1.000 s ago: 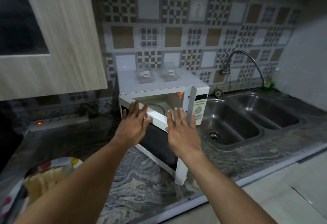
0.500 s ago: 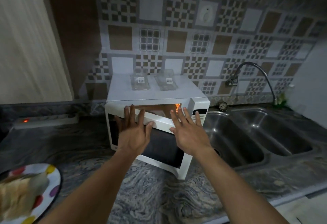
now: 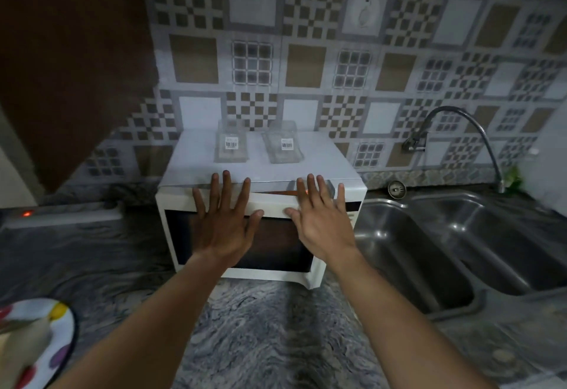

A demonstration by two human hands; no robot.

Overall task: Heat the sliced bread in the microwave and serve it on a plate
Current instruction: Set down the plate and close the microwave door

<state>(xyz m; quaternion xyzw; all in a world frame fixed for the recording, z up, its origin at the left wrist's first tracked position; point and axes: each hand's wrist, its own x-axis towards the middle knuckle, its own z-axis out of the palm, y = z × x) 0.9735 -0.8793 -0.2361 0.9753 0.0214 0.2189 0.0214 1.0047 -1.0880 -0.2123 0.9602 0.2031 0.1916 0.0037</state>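
Item 1, lower left of the frame: a spotted plate [image 3: 59, 355] is being carried by the marbled tabletop [image 3: 270, 327], cut by the frame edge. A pale blurred mass on it is being taken for the sliced bread [image 3: 27, 339]; whether it is heated cannot be told.

Item 2, left edge, mid-height: a power strip [image 3: 61, 216] is lying against the wall, a red light glowing on it.

Item 3, centre: a white microwave [image 3: 260, 158] is standing on the tabletop, two clear packets with barcode labels [image 3: 231, 143] resting on its top. Its door [image 3: 171, 235] is nearly closed; a narrow gap with an orange glow is showing at the upper right of the door.

Item 4, centre: the left hand [image 3: 222, 229] is being pressed flat on the door, fingers spread, nothing being held.

Item 5, just right of it: the right hand [image 3: 320, 223] is likewise laid flat and splayed on the door's upper edge, nothing being grasped.

Item 6, right of the frame: a double steel sink [image 3: 460, 250] with a curved tap [image 3: 460, 118] is being noted.

Step in hand, as judged: the door is being pushed shut. Next move, as judged: a firm even press until the latch catches, then the controls at the microwave's right side.
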